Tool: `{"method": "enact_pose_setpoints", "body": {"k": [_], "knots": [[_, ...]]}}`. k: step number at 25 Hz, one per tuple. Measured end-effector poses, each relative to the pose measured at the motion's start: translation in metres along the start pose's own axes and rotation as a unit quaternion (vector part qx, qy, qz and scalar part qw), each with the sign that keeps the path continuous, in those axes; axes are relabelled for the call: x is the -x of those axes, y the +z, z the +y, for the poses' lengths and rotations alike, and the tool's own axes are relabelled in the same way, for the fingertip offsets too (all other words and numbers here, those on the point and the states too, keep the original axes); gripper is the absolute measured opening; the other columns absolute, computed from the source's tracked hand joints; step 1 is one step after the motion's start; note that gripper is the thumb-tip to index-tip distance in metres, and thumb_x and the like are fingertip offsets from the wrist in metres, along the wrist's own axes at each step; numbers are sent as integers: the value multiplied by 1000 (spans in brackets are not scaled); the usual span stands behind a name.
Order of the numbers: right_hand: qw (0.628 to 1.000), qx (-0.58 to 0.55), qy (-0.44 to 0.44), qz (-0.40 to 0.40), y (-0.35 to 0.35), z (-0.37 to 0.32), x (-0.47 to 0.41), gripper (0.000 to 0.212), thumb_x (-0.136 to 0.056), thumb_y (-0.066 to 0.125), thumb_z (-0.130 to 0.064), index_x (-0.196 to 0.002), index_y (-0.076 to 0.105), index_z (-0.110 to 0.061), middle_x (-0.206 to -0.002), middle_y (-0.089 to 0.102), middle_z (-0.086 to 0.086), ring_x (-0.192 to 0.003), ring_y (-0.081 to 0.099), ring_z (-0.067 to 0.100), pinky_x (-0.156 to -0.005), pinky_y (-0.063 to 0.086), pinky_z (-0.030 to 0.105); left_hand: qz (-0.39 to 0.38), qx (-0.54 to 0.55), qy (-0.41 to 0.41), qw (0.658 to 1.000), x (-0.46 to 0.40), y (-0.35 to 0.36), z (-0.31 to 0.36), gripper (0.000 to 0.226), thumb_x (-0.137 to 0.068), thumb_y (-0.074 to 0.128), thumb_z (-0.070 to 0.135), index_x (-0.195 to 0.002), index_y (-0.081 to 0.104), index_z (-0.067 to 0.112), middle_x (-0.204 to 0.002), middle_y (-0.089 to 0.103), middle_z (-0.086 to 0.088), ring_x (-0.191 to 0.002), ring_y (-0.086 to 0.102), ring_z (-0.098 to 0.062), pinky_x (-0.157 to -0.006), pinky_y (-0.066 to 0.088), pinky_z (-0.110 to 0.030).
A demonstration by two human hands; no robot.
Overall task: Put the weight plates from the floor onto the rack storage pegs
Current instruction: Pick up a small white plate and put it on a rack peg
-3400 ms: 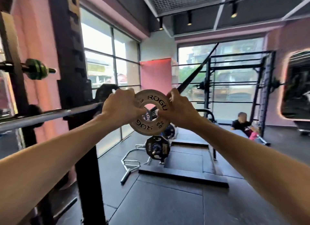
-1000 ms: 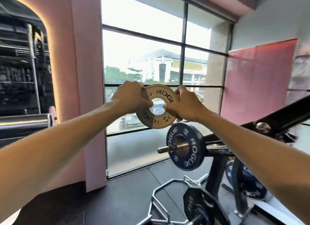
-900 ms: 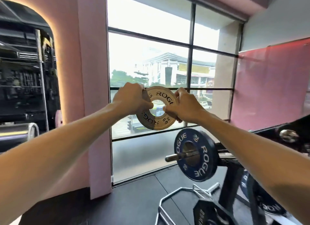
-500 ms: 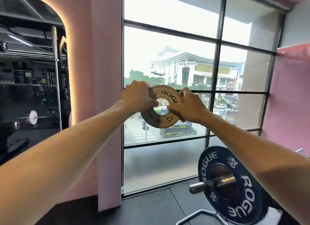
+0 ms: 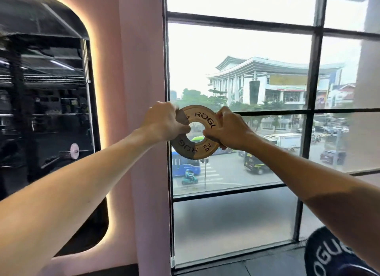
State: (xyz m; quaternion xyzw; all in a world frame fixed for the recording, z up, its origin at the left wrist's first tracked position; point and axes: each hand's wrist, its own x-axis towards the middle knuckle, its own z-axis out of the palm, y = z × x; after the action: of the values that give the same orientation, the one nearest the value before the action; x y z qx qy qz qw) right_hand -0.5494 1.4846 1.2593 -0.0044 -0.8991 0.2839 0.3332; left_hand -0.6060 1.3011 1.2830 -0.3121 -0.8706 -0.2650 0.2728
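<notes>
A big black-framed window [image 5: 312, 111] fills the room's far wall, with a pink pillar [image 5: 141, 70] along its left edge, a dark backlit mirror [image 5: 45, 111] left of that, and a strip of dark floor [image 5: 257, 265] under its sill. Below the window's right end, part of a blue plate [image 5: 329, 257] shows behind the right forearm. In front of the window's lower left pane both arms reach out holding a small tan plate [image 5: 196, 150] upright in the air, the left hand [image 5: 162, 121] and right hand [image 5: 228, 129] each clamped on a side, fingers [image 5: 211, 134] curled over the rim into the centre hole.
</notes>
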Motion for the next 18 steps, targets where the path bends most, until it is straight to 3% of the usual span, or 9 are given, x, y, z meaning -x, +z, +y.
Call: {"method": "enact_pose_setpoints", "body": {"k": [5,10,18], "knots": [[999,-31,-16,-28,58,31,-94,40,-75,75,-24,-98,45,-9,-81,65,9,-43,60,20,-45,55,38,15,10,-30,999,-73,40,-66,34,-68,81,40,-93,67,22,-86,70,3,-83,66,-20,-76,57,-37],[996,-50,-50,-55,137,41,-186,41,-74,75,-32,-99,46,-18,-87,67,5,-66,68,25,-60,59,46,26,-10,-53,998,-133,54,-151,37,-67,82,45,-92,63,25,-82,68,6,-79,66,-18,-73,58,-39],[955,-239,-78,-156,268,3,-312,41,-80,73,-21,-107,44,-12,-94,64,4,-64,72,24,-55,60,45,60,-83,-132,986,-194,31,-281,36,-72,81,44,-96,65,24,-71,64,9,-66,64,-9,-52,42,-20]]}}
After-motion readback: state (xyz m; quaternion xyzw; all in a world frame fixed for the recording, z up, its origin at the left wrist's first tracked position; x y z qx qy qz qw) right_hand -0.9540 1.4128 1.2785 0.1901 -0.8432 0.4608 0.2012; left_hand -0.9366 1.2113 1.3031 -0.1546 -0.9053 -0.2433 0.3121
